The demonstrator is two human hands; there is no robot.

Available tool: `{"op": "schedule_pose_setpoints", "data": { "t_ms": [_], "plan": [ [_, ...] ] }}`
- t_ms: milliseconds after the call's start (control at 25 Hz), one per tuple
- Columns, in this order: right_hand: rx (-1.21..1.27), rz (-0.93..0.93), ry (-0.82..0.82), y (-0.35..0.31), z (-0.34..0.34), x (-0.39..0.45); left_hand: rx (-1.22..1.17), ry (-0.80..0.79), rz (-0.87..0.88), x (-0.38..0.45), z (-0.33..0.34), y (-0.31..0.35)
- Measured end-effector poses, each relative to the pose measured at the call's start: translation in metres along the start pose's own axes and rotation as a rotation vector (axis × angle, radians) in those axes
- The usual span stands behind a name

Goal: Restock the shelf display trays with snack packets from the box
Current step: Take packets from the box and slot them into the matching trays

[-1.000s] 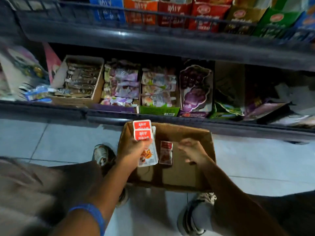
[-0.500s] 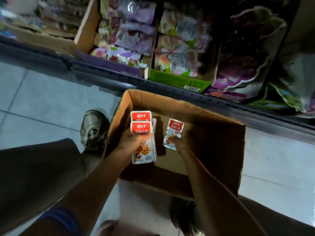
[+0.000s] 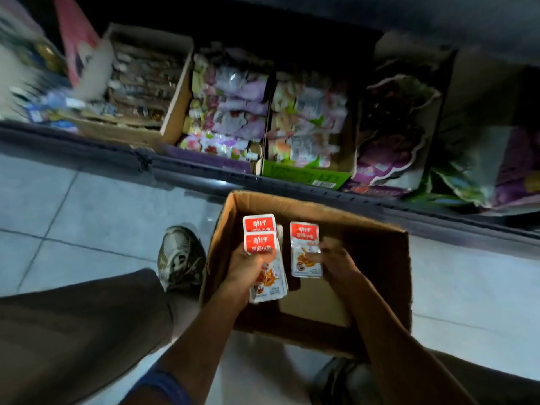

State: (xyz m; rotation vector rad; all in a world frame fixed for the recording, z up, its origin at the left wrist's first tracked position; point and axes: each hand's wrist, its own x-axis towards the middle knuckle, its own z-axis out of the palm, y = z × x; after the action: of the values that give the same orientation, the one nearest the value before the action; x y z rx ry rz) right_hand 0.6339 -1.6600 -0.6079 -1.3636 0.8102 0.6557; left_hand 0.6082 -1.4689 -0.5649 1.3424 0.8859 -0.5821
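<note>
An open cardboard box (image 3: 377, 258) stands on the floor between my feet. Over it, my left hand (image 3: 248, 267) grips a small stack of red-topped snack packets (image 3: 260, 232), fanned so two red labels show. My right hand (image 3: 336, 261) pinches a single matching packet (image 3: 305, 247), held upright beside the stack. On the low shelf behind the box stand display trays: a brown cardboard tray (image 3: 172, 112) of dark packets, a purple tray (image 3: 204, 154) and a green tray (image 3: 304, 172) of pastel packets.
A dark shelf rail (image 3: 181, 171) runs across just behind the box. Purple grape-printed bags (image 3: 394, 135) and loose bags (image 3: 482, 176) fill the shelf's right side. My shoes (image 3: 181, 255) stand on grey floor tiles (image 3: 87, 211) left of the box.
My right hand picked a packet out of the box and lifted it beside the left hand's stack. The camera tilted down and closer to the box.
</note>
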Motion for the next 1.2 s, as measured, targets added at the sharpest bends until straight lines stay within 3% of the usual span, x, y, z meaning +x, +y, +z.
{"op": "schedule_pose_setpoints", "data": {
  "t_ms": [280,560,680,960,1200],
  "plan": [
    [0.084,-0.510,-0.325,-0.103,-0.004,-0.150,0.049,-0.229,0.295,-0.106,0.026,0.084],
    [0.160,-0.954,-0.129,-0.222,0.019,-0.296,0.024,-0.343,0.700,-0.238,0.019,0.224],
    [0.093,-1.013,-0.074,-0.261,0.027,-0.337,0.018,-0.383,0.796,-0.275,0.008,0.265],
    [-0.133,-1.070,0.134,-0.294,0.036,-0.355,-0.076,-0.466,0.746,-0.272,-0.003,0.287],
    [-0.300,-1.000,0.110,-0.317,0.059,-0.332,-0.038,-0.456,0.665,-0.254,-0.008,0.307]
  ]
}}
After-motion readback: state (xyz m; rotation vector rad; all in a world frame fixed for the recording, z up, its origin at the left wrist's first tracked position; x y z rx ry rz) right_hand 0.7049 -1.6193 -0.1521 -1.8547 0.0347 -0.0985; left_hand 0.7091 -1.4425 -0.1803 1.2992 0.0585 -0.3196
